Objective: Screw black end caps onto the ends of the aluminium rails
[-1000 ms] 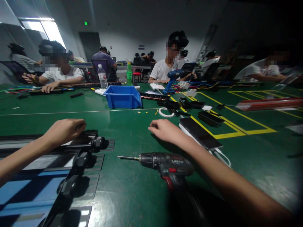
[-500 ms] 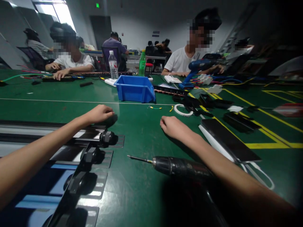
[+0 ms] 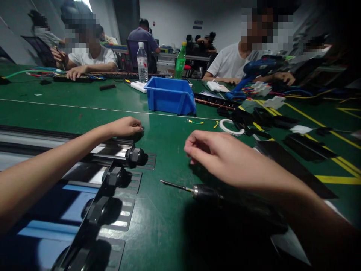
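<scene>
My left hand [image 3: 128, 127] is curled closed just above the green table, beyond the far end of a metal housing [image 3: 56, 150]. Whatever its fingertips may hold is too small or hidden to make out. Black cable glands [image 3: 137, 156] stick out from the housing's end plate, beside slotted metal tabs [image 3: 150, 161]. My right hand [image 3: 217, 154] is raised over the table, thumb and fingers drawn together in a pinch; I cannot make out anything in them. Below it lies a black power drill [image 3: 207, 194], its long bit pointing left, its body partly in shadow.
A blue bin [image 3: 170, 98] stands ahead, with a water bottle [image 3: 142, 64] and a green bottle [image 3: 180, 62] behind it. A white cable coil [image 3: 231, 128], black parts [image 3: 308, 146] and a blue drill [image 3: 254, 73] lie to the right. Co-workers sit across the table.
My right hand has lifted and come nearer to me, over the drill. My left hand stays near the housing's far end. The view has tilted down and turned slightly left.
</scene>
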The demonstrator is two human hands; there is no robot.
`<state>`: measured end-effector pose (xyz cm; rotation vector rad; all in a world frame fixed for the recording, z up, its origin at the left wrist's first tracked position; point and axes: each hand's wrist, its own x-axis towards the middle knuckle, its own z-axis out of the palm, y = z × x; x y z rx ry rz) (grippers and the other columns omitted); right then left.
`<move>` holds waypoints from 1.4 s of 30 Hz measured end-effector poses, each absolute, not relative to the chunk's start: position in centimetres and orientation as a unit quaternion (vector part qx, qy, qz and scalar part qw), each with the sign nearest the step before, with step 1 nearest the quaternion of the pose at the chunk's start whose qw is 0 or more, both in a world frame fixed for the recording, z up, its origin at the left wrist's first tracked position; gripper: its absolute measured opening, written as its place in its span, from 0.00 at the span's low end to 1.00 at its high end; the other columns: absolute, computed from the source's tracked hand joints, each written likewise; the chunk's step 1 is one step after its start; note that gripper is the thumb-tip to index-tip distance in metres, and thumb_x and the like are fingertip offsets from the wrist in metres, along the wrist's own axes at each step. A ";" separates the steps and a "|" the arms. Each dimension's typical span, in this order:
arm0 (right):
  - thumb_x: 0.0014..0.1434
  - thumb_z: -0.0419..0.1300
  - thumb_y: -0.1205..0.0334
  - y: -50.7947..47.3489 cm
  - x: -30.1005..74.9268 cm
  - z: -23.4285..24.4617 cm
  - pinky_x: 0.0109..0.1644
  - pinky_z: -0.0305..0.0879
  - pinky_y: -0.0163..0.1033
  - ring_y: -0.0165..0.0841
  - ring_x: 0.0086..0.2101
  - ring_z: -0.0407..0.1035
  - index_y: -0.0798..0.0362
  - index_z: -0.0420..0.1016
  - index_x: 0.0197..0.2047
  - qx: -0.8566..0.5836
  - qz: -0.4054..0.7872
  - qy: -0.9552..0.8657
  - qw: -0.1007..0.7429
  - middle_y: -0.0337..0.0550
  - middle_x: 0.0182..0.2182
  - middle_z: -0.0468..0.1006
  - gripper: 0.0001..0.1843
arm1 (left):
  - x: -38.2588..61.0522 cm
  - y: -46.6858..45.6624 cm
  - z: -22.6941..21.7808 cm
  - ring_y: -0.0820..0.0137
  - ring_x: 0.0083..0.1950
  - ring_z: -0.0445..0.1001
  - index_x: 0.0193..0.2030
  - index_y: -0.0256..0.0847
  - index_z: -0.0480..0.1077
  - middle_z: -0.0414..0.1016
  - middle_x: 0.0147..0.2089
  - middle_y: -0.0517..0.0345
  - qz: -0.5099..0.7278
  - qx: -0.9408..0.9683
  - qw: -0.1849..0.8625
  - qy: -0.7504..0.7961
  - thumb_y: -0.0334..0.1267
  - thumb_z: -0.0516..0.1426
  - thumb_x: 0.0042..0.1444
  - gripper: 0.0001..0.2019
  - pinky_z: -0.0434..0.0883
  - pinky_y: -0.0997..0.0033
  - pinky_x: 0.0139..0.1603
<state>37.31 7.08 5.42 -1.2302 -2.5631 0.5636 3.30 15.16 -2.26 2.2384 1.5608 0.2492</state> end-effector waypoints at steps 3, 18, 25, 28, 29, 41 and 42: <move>0.69 0.57 0.60 3.6 34.3 4.7 0.33 0.60 0.36 0.30 0.31 0.70 0.48 0.73 0.37 -0.353 0.274 -0.880 0.160 0.34 0.31 0.78 0.08 | 3.3 15.2 -2.4 0.68 0.33 0.70 0.38 0.35 0.74 0.76 0.33 0.53 0.087 0.801 0.196 0.559 0.48 0.53 0.61 0.17 0.62 0.70 0.35; 0.69 0.57 0.68 3.1 33.4 -1.3 0.52 0.68 0.42 0.36 0.44 0.73 0.52 0.77 0.50 -0.274 0.264 -0.912 0.151 0.44 0.43 0.80 0.10 | 3.4 14.8 -2.2 0.68 0.33 0.71 0.39 0.37 0.74 0.77 0.34 0.54 0.082 0.793 0.210 0.566 0.49 0.52 0.62 0.17 0.63 0.70 0.36; 0.68 0.55 0.70 2.9 33.6 -0.7 0.47 0.72 0.44 0.38 0.40 0.75 0.57 0.77 0.42 -0.287 0.267 -0.917 0.073 0.48 0.39 0.80 0.08 | 3.7 14.6 -1.9 0.68 0.33 0.70 0.38 0.38 0.73 0.75 0.33 0.56 0.076 0.784 0.218 0.576 0.51 0.52 0.62 0.17 0.63 0.70 0.35; 0.67 0.56 0.70 2.9 33.6 -0.5 0.49 0.72 0.45 0.39 0.41 0.75 0.57 0.77 0.44 -0.291 0.273 -0.914 0.070 0.47 0.39 0.80 0.09 | 3.7 14.5 -1.9 0.69 0.32 0.69 0.38 0.39 0.72 0.74 0.32 0.58 0.071 0.778 0.226 0.582 0.51 0.52 0.63 0.17 0.63 0.70 0.34; 0.67 0.56 0.71 3.0 33.7 -0.5 0.49 0.72 0.45 0.40 0.41 0.75 0.57 0.77 0.45 -0.289 0.275 -0.914 0.074 0.47 0.39 0.80 0.09 | 3.6 14.5 -1.9 0.69 0.32 0.68 0.38 0.39 0.73 0.74 0.32 0.58 0.068 0.777 0.226 0.584 0.51 0.52 0.63 0.17 0.62 0.71 0.34; 0.65 0.55 0.75 2.9 34.2 -0.3 0.44 0.71 0.37 0.36 0.39 0.70 0.60 0.76 0.42 -0.219 0.242 -0.940 0.096 0.49 0.39 0.78 0.08 | 3.6 14.3 -1.8 0.69 0.33 0.70 0.40 0.38 0.73 0.76 0.34 0.57 0.063 0.777 0.233 0.582 0.54 0.51 0.63 0.20 0.65 0.73 0.35; 0.65 0.56 0.75 2.9 34.1 -0.2 0.45 0.71 0.37 0.36 0.39 0.69 0.61 0.76 0.43 -0.223 0.242 -0.940 0.088 0.49 0.39 0.77 0.08 | 3.6 14.3 -1.8 0.69 0.33 0.70 0.40 0.38 0.73 0.76 0.34 0.58 0.063 0.776 0.235 0.582 0.54 0.51 0.63 0.20 0.65 0.73 0.35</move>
